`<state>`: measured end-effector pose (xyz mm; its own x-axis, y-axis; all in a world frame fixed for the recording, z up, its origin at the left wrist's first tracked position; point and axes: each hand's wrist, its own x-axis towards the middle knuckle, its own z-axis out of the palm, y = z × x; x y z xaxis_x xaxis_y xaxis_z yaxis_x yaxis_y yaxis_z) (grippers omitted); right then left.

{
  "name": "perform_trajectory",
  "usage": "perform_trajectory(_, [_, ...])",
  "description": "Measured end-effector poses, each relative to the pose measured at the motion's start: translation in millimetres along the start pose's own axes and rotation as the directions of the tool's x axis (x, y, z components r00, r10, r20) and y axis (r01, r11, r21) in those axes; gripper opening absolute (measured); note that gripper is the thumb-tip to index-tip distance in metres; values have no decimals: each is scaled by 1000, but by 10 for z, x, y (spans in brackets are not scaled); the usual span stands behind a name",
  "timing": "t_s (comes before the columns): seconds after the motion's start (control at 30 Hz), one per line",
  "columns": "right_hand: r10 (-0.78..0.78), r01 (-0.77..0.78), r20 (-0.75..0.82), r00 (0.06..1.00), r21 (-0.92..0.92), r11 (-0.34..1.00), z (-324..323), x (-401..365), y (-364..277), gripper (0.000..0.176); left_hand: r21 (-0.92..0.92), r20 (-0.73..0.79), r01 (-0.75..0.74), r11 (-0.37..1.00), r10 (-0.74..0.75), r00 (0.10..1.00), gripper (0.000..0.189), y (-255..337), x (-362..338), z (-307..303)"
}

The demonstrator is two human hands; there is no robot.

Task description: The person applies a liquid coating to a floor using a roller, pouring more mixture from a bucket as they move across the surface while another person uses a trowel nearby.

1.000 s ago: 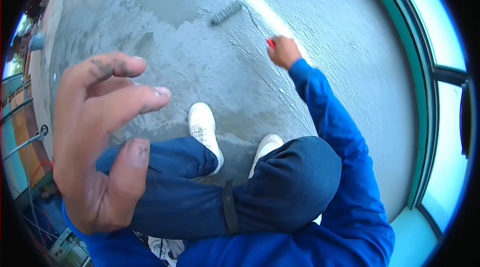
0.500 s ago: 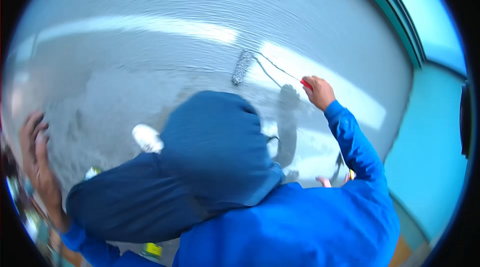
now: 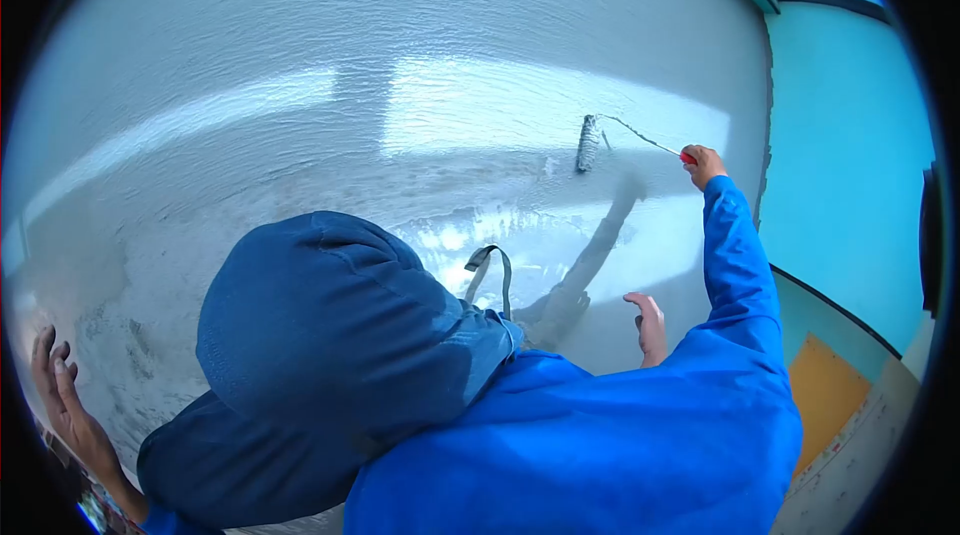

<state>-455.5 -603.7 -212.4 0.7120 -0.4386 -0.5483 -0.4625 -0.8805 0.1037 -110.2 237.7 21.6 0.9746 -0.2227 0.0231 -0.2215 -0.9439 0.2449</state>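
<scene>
My right hand (image 3: 704,165) is closed round the red handle (image 3: 688,157) of a paint roller, its thin wire frame leading left to the grey-coated roller sleeve (image 3: 586,144). The sleeve is at a wet, glossy grey surface (image 3: 470,15) covered with fine ripples. At the far left, my left hand (image 3: 72,400) is held out with its fingers apart and nothing in it. My dark blue trousers (image 3: 310,315) and blue jacket (image 3: 590,435) fill the lower middle and hide part of the surface. Another hand (image 3: 650,327) shows beyond the jacket, its arm hidden.
A teal panel (image 3: 850,125) with a dark edge stands along the right side. Below it lies an orange-yellow board (image 3: 828,390). A dark strap loop (image 3: 492,265) sticks up beyond my trousers. Bright light patches cross the grey surface, with rougher, duller grey nearer me.
My right hand and the roller have moved right. My left hand has dropped lower in view. The view has shifted, so the white shoe has left sight and the other hand shows more clearly.
</scene>
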Motion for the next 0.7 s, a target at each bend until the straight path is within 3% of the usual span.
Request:
perform_trajectory(0.13, [37, -36, 47, 998, -21, 999, -20, 16, 166, 24, 50, -3, 26, 998, -26, 1000, 38, -80, -41, -15])
perform_trajectory(0.3, [-106, 106, -8, 994, 95, 990, -9, 149, -430, 26, 86, -6, 7, 996, -7, 1000, 38, -40, -38, -32])
perform_trajectory(0.53, [-443, 448, -72, 894, 144, 882, -308, 651, -2635, 28, -126, 65, -25, 992, 34, 997, 30, 309, 127, -20])
perform_trajectory(0.7, [-721, 719, -64, 690, 181, 671, -498, 891, -4372, 30, -212, -13, 23, 977, -27, 1000, 26, 273, 87, -69])
